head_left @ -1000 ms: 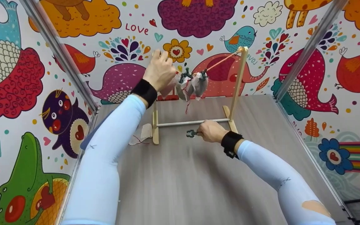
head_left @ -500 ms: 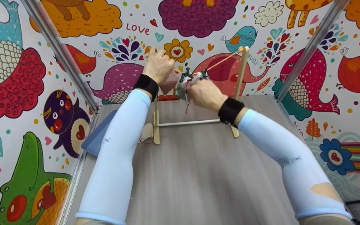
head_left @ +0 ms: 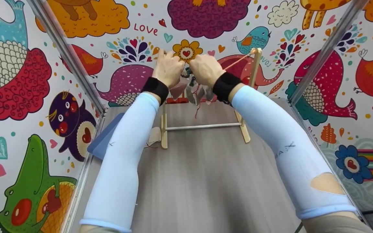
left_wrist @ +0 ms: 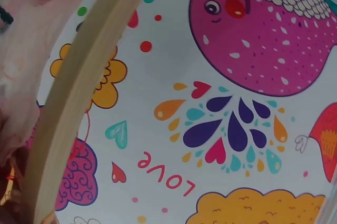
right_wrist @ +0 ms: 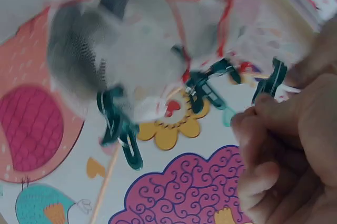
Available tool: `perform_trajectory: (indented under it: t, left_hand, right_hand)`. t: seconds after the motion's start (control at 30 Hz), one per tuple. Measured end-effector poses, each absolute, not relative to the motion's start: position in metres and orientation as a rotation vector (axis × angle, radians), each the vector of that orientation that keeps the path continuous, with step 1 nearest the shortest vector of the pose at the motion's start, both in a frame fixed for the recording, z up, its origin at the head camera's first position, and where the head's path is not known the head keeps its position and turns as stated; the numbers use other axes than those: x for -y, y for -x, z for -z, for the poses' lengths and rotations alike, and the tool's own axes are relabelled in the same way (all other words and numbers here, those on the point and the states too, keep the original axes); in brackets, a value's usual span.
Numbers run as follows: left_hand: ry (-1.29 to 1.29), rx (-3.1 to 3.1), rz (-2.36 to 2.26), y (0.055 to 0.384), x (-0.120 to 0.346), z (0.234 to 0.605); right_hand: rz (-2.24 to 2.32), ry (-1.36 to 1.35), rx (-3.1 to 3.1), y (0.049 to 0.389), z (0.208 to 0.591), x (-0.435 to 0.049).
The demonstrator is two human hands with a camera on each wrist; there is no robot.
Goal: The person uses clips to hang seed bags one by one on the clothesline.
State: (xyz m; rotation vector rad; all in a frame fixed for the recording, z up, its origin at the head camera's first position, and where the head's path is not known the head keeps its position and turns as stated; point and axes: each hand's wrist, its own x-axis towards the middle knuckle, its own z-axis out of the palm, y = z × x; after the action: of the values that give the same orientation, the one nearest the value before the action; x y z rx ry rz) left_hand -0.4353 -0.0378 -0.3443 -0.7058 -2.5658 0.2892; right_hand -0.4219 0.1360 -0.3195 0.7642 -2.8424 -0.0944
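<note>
Near the top of the wooden rack's left post, my left hand [head_left: 169, 68] pinches the upper edge of a pinkish mesh drawstring bag [head_left: 178, 91]. Beside it my right hand [head_left: 206, 68] grips a dark green clothespin [right_wrist: 270, 80] at the orange line, close to the left fingers. More green clothespins [right_wrist: 122, 130] hold pale mesh bags [right_wrist: 142, 40] with red drawstrings on the line; these hang to the right, partly behind my right hand. The left wrist view shows mostly the wooden post [left_wrist: 79, 87], with pinkish mesh [left_wrist: 31, 56] at its left; the left fingertips are largely hidden.
The rack's white crossbar [head_left: 202, 126] runs low between two wooden feet. Left of it lies another small beige bag [head_left: 154, 136] with a red string. A blue container [head_left: 105, 137] sits beside the left forearm. Patterned walls with metal rails [head_left: 60, 42] enclose the grey table [head_left: 193, 181].
My right hand has risen from above the table with the clothespin, past the hanging bags, to the line beside my left hand. The left hand has stayed nearly in place.
</note>
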Motion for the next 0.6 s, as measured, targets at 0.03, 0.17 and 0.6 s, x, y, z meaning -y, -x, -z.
perform_trajectory:
  t: [0.03, 0.17, 0.6]
  left_hand:
    - [0.704, 2.561, -0.279, 0.435, 0.037, 0.345]
    - [0.696, 2.55, -0.273, 0.436, 0.035, 0.346]
    - [0.699, 2.384, -0.354, 0.427, 0.043, 0.361]
  right_hand:
    - [0.088, -0.778, 2.853, 0.424, 0.32, -0.135]
    - [0.047, -0.833, 2.884, 0.429, 0.322, -0.137]
    - [-0.041, -0.82, 2.744, 0.415, 0.346, -0.159]
